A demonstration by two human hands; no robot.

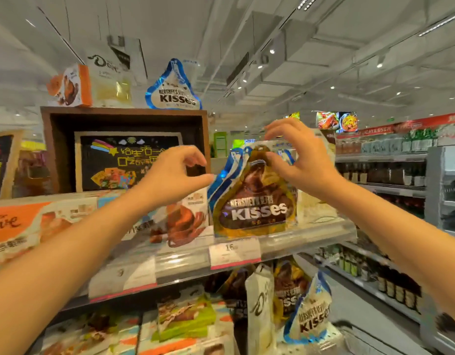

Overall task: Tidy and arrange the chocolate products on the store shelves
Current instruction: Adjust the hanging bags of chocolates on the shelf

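A gold Hershey's Kisses bag (257,208) stands upright at the front of the upper shelf (311,238). My right hand (305,160) is at its top: the thumb lies on the bag's front and the fingers curl over behind it. A blue-edged Kisses bag (225,172) leans just behind it on the left. My left hand (170,175) hovers beside that bag with curled fingers, the thumb tip at its edge, nothing between thumb and fingers. Orange-and-white Dove boxes (180,221) lie to the left on the same shelf.
On top of a wooden frame with a chalkboard sign (129,160) stand another blue Kisses bag (174,90) and an orange box (67,85). The shelf below holds a white Dove bag (259,303), Kisses bags (308,313) and green boxes (185,316). Bottle shelves (387,172) line the aisle at right.
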